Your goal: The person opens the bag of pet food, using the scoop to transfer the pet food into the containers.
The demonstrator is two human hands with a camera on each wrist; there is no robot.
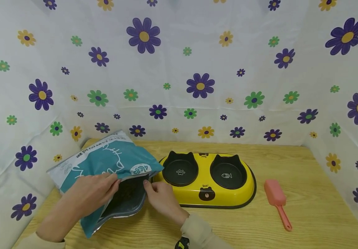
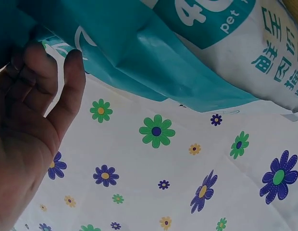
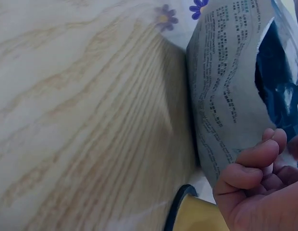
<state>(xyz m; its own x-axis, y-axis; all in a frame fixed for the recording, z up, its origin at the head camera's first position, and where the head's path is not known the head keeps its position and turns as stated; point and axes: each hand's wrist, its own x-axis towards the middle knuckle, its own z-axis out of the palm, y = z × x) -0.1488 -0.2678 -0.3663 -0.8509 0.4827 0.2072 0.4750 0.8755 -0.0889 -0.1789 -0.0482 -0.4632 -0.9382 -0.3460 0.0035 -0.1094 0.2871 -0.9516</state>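
A teal and white pet food bag [image 1: 116, 159] leans at the left of the table, its torn mouth gaping toward me and dark inside. My left hand [image 1: 93, 192] grips the upper rim of that mouth. At the right corner of the opening, my right hand [image 1: 163, 200] pinches the bag's edge between thumb and fingers. In the left wrist view, the left hand [image 2: 31, 110] shows curled fingers under the bag [image 2: 182, 82], with some fingertips hidden. The right wrist view has the right hand [image 3: 259, 192] at the bag's printed side [image 3: 226, 82].
Just right of the bag stands a yellow double pet feeder [image 1: 204, 169] with two black cat-eared bowls, left [image 1: 180, 178] and right [image 1: 228, 178]. A pink scoop [image 1: 275, 193] lies farther right on the wooden table [image 1: 316, 193]. Flower-printed cloth [image 1: 172, 65] surrounds the table's back and sides.
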